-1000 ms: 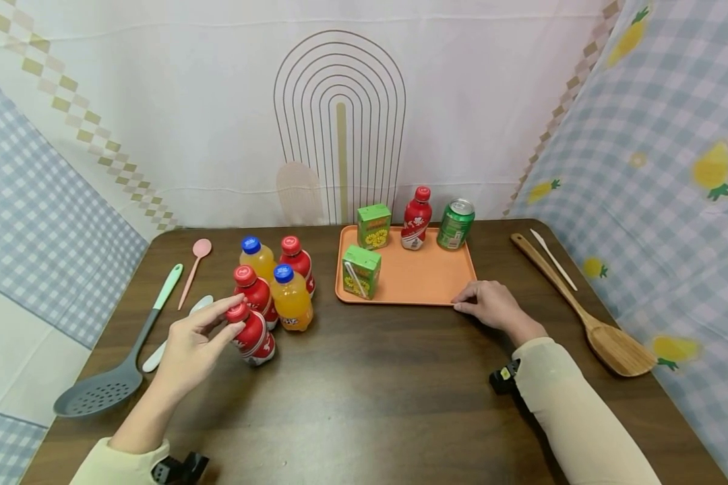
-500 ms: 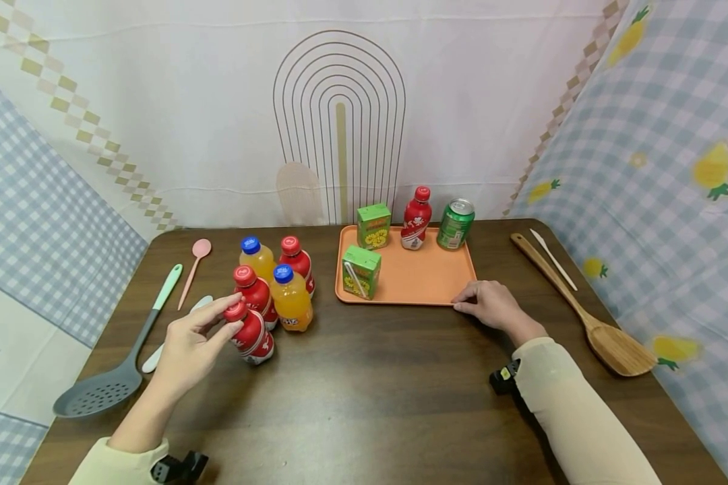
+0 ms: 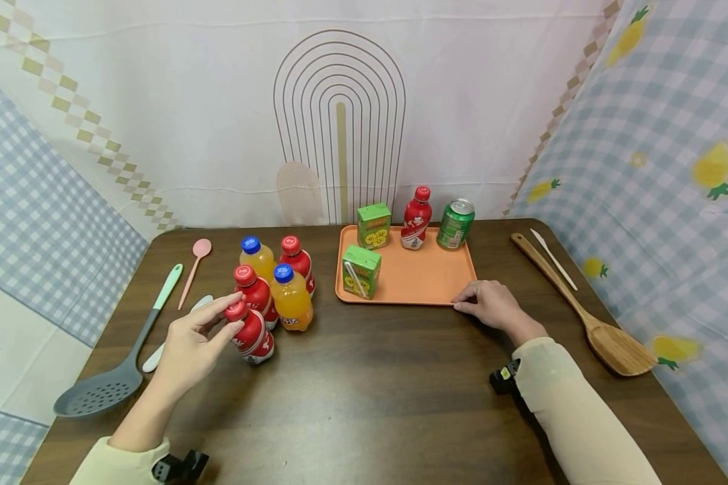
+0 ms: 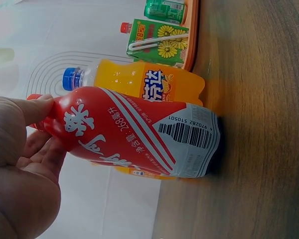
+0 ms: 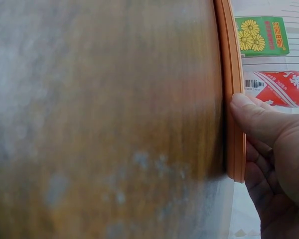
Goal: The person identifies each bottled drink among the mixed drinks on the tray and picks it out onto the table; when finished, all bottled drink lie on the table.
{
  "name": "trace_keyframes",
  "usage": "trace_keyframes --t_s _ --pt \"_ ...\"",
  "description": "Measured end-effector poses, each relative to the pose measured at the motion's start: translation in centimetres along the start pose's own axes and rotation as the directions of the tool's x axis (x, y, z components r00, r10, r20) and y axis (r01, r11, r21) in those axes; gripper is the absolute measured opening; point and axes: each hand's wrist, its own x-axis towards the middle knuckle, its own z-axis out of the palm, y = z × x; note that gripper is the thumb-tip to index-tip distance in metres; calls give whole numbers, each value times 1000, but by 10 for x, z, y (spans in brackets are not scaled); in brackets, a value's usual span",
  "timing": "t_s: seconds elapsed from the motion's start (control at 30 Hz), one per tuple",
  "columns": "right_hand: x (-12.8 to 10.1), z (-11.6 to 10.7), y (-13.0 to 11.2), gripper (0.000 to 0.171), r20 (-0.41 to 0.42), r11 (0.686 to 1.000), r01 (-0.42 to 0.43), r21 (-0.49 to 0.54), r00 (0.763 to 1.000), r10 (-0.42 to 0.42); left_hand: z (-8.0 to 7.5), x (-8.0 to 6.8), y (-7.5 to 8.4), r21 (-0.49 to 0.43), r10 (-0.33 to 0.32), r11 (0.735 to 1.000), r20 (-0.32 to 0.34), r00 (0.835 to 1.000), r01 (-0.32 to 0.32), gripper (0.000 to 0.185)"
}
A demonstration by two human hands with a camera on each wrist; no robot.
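My left hand [image 3: 189, 347] pinches a small red cola bottle [image 3: 256, 340] at its cap and neck, thumb on one side and fingers on the other. In the left wrist view this bottle [image 4: 134, 132] shows its barcode label, base close to the tabletop. Behind it stand two more red cola bottles [image 3: 256, 296] and two orange soda bottles [image 3: 292, 306] with blue caps. My right hand [image 3: 494, 306] grips the front right corner of an orange tray [image 3: 425, 286]; in the right wrist view the thumb lies on the tray's rim [image 5: 233, 134].
The tray bears two green juice boxes [image 3: 360, 273], a red cola bottle [image 3: 416, 219] and a green can [image 3: 456, 225]. Left lie a grey slotted turner [image 3: 106, 389], a white utensil [image 3: 154, 359] and a pink spoon [image 3: 201, 248]; right, a wooden spatula [image 3: 619, 347] and a white knife [image 3: 552, 258].
My left hand and the red cola bottle have shifted very slightly to the left. The right hand and the tray have stayed put.
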Motion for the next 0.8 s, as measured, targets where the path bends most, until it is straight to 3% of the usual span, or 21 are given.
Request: trace_keyframes --t_s 0.37,0.8 --pt "-1 1 0 6 -7 1000 -13 2 1000 13 -2 3 3 -33 30 999 8 1000 -29 51" --pt "1 0 1 6 7 1000 -4 -6 1000 4 -6 15 25 -75 61 995 -44 997 -64 49"
